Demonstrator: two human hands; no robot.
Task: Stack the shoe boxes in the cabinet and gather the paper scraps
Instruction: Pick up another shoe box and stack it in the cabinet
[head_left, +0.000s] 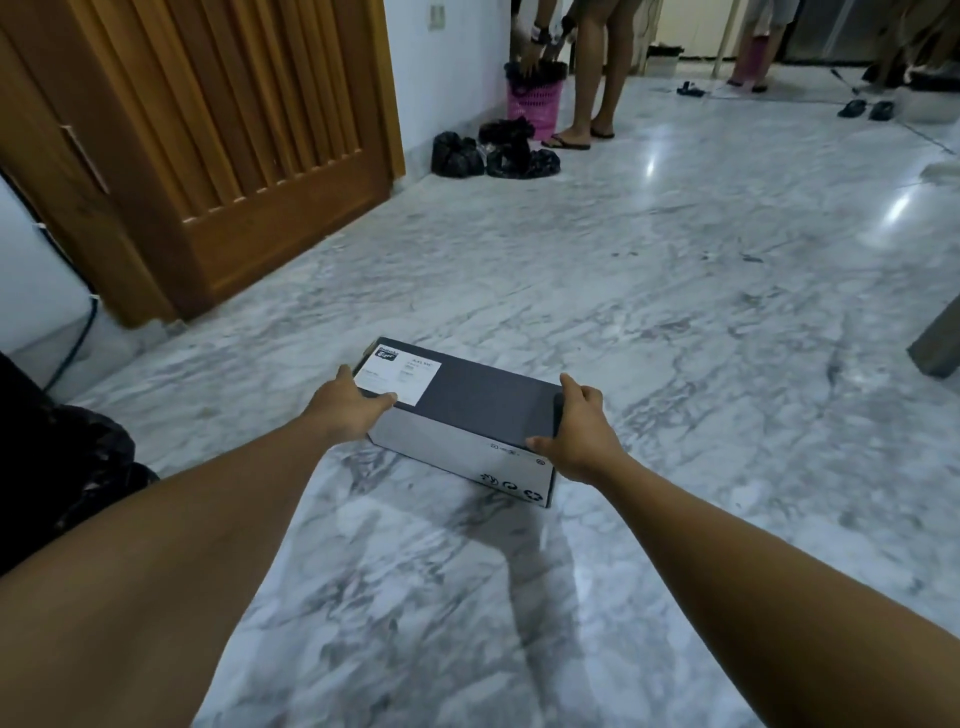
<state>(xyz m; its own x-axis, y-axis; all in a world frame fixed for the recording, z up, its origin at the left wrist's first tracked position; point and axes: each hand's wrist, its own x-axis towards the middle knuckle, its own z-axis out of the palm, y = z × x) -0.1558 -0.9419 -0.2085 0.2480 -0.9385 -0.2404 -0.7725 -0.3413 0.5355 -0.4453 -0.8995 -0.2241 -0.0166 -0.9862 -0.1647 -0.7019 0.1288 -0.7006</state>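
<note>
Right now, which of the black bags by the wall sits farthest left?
The lone black bag nearest the wooden door; the others cluster beside the pink basket.

Both arms stretched forward — left hand (349, 404) and right hand (577, 430) clamped inward, thumbs up top.

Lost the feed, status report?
Left hand and right hand grip the ends of the shoe box. Box low over the floor. Path ahead clear.
</note>
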